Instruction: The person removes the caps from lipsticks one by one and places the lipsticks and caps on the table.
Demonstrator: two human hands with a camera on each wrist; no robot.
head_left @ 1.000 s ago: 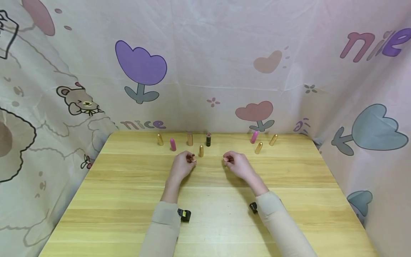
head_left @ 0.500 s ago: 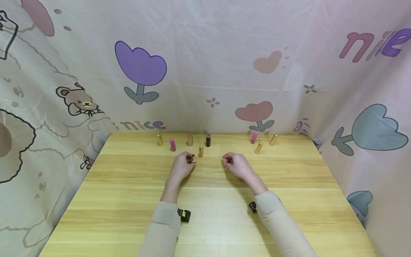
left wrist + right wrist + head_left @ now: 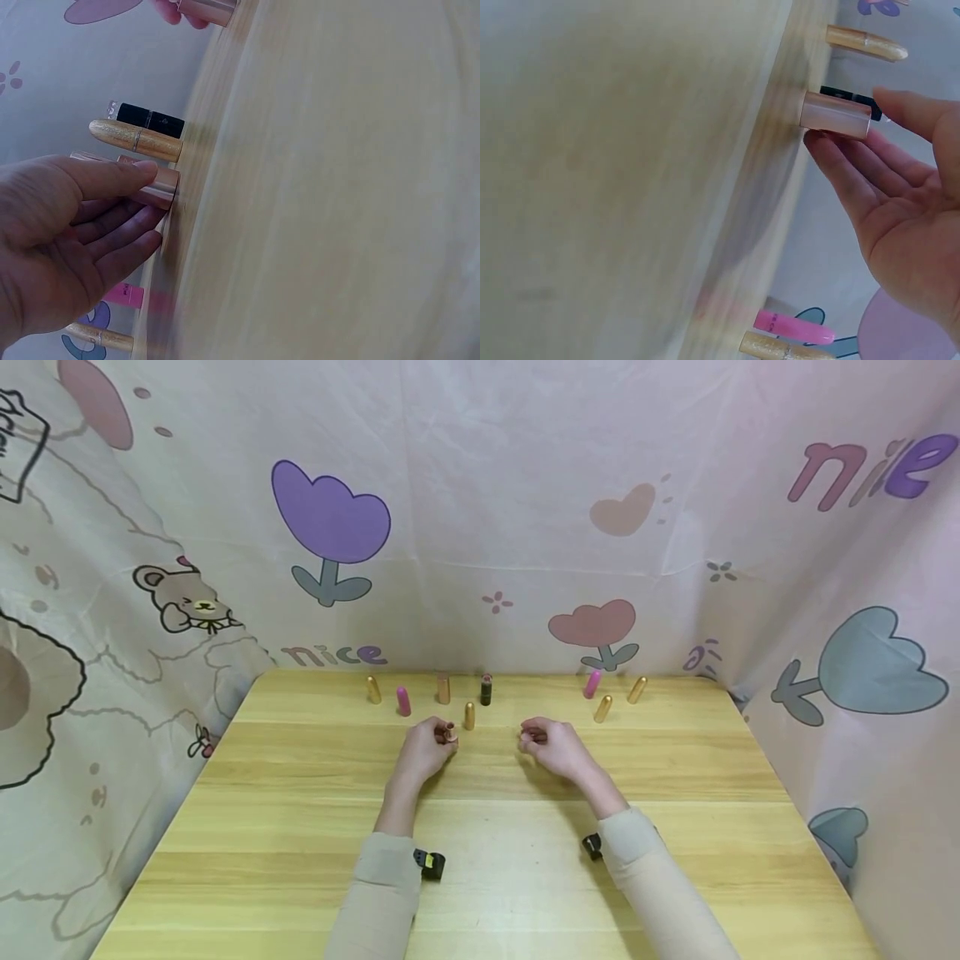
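Note:
My left hand (image 3: 425, 749) pinches a rose-gold lipstick (image 3: 160, 187) between thumb and fingers, its lower end at the tabletop. A dark tip shows above it in the head view. Across a gap to the right, my right hand (image 3: 557, 749) is around a shiny rose-gold lipstick cap (image 3: 835, 115) standing on the wood. The thumb is apart from this cap in the right wrist view, while the fingers lie loosely extended along its other side. Just beyond the left hand stands a gold bullet-shaped lipstick (image 3: 469, 716), with a black lipstick (image 3: 486, 690) farther back.
Back left on the wooden table (image 3: 480, 860) stand a rose-gold tube (image 3: 444, 688), a pink lipstick (image 3: 403, 701) and a gold lipstick (image 3: 373, 689). Back right are another pink lipstick (image 3: 592, 684) and two gold ones (image 3: 603, 708). A printed curtain (image 3: 450, 510) hangs behind.
My right thumb and fingers have loosened around the rose-gold cap, and that hand has shifted very slightly. The left hand stays in place with its lipstick. The head view has tilted slightly.

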